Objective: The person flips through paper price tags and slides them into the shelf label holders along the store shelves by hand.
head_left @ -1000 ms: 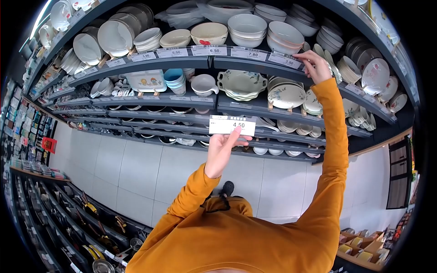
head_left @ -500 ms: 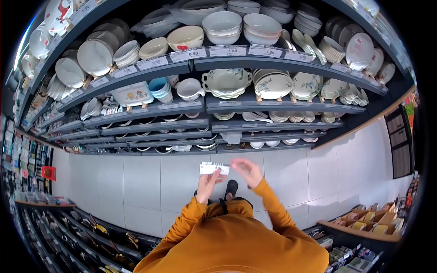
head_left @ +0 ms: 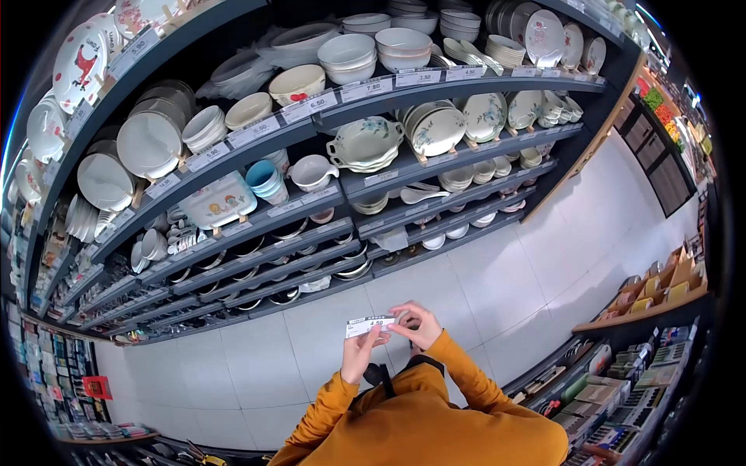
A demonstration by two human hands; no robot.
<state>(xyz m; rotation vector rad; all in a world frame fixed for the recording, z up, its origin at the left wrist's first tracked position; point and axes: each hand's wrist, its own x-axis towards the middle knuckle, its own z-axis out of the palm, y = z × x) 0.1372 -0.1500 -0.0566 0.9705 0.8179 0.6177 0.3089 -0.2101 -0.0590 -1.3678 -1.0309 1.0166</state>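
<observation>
A white price label (head_left: 359, 328) with dark printing is held out in front of my body. My left hand (head_left: 357, 359) is closed on its lower edge, thumb lying across the front. At the label's right end, my right hand (head_left: 422, 327) pinches with thumb and bent index finger. The label looks roughly level, its printed face turned up toward me. Both hands are over the tiled floor, apart from the shelves.
Ahead stands a long dark shelf unit (head_left: 342, 186) with stacked bowls (head_left: 347, 58), plates (head_left: 150, 145) and blue cups (head_left: 266, 182). A red basket-like object (head_left: 97, 387) is at left. Wooden bins (head_left: 660, 291) and more racks stand at right. Pale tiles (head_left: 311, 349) cover the floor.
My view has turned, so the shelves now slant across it. My right hand has come in to the label's right end; my left hand still holds the label.
</observation>
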